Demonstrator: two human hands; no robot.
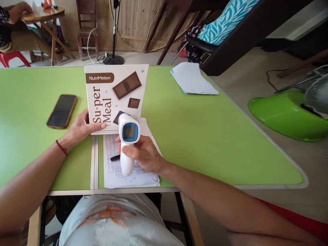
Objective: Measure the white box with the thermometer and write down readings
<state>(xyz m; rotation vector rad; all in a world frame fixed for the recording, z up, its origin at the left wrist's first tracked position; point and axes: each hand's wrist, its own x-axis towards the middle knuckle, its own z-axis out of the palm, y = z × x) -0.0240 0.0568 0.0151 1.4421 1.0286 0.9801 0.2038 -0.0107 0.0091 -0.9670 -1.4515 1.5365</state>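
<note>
My left hand point(81, 128) grips the lower left corner of a white box point(102, 102) printed "NutriMotion Su-per Meal" with chocolate pieces, thumb across its front. The box stands upright, tilted slightly. In front of its lower right part, my right hand point(146, 153) is wrapped around the handle of a white infrared thermometer point(126, 164) with a blue-framed screen facing me. The screen looks dark. Beneath the thermometer lie handwritten sheets of paper point(112, 177), with a black pen point(115, 158) on them, partly hidden by the handle.
A smartphone point(62, 111) in a brown case lies left of the box on the green table point(205, 147). Folded white papers point(191, 78) rest at the far right edge. Beyond are a microphone stand point(114, 59), a wooden chair point(87, 32), and a seated person at a round table point(46, 13).
</note>
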